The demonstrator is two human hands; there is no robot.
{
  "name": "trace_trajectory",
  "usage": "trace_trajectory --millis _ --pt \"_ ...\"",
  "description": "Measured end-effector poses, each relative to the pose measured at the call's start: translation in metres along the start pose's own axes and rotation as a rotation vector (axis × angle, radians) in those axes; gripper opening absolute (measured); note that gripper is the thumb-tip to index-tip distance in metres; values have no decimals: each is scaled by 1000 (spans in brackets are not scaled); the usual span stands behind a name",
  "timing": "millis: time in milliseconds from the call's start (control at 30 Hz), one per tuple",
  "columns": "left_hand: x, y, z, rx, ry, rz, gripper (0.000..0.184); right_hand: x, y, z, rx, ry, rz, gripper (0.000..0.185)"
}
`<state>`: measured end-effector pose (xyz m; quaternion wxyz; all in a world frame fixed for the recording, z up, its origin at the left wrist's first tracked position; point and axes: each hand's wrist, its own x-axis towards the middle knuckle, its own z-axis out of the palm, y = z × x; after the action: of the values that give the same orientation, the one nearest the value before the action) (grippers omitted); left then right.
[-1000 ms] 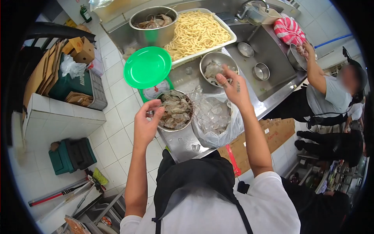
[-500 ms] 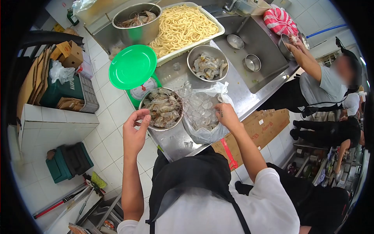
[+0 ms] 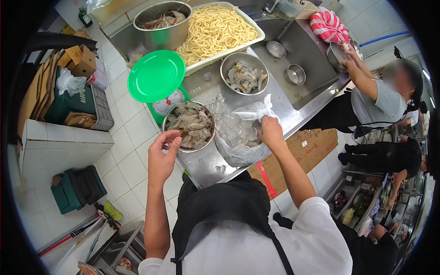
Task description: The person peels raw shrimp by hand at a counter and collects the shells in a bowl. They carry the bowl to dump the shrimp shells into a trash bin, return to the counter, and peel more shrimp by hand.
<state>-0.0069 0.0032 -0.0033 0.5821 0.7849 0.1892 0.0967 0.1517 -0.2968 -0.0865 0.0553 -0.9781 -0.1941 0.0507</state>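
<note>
My left hand is at the near left rim of a steel bowl of unpeeled shrimp. Its fingers are curled but apart from the thumb, with nothing seen between them. On the right edge of a white plastic bag of ice, my right hand is closed around the plastic; its fingertips are partly hidden. The bag's knotted top stands up behind that hand. Farther back on the steel counter, a second bowl holds peeled-looking shrimp.
A scale with a green pan stands behind the shrimp bowl. A noodle tray and a shrimp pot are at the back. The sink lies right, where a co-worker handles a pan. Flattened cardboard is below.
My right hand has moved slightly up and right, pulling the bag's edge so its top folds over part of the ice. My left hand has shifted slightly right and down.
</note>
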Motion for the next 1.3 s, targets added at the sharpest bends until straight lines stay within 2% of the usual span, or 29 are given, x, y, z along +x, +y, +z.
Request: trace_trajectory --millis 133,233,333,400,467,533,600,667,800,833,867,967,1000,1067,1133,1200,1233,1300 --pt "1 2 7 -28 -17 8 23 12 -1 3 -81 -103 20 31" --pt "1 5 9 -20 -24 10 23 12 3 -6 88 -105 -84 30" --pt "2 5 9 -20 -13 25 23 9 7 -27 224 8 -163 25" --pt "2 5 10 -29 -11 30 23 7 5 -53 508 -19 -76 17" --pt "2 7 13 -21 -28 16 22 6 4 -65 535 16 -54 15" --pt "3 11 20 -26 -54 28 23 8 3 -82 760 -40 -34 14" --pt "6 16 30 -28 -77 44 23 10 -9 -99 733 -86 -24 15" --pt "9 18 41 -17 -98 143 23 13 -31 -108 1057 -127 -14 16" --pt "9 31 52 85 -91 249 35 22 -69 -104 1297 -215 -153 17" --pt "10 29 51 143 -44 351 40 25 -79 -100 1319 -235 -165 17" --pt "11 29 47 154 -32 347 40 27 -89 -98 1326 -243 -178 17" --pt "12 28 32 356 154 544 42 33 -118 -93 1299 -293 -233 16" --pt "13 28 27 365 163 539 42 36 -127 -92 1304 -302 -242 16" --pt "13 31 19 157 -59 232 42 39 -143 -89 1180 -312 -351 20" --pt "18 21 18 188 -6 304 37 41 -158 -90 1196 -320 -391 21" --pt "23 16 15 32 1 78 29 41 -170 -94 1082 -222 -401 21" --pt "25 13 14 33 1 80 29 41 -173 -81 1108 -135 -410 25" --pt "28 8 11 -100 -49 -73 25 35 -177 -76 1214 -181 -437 28"
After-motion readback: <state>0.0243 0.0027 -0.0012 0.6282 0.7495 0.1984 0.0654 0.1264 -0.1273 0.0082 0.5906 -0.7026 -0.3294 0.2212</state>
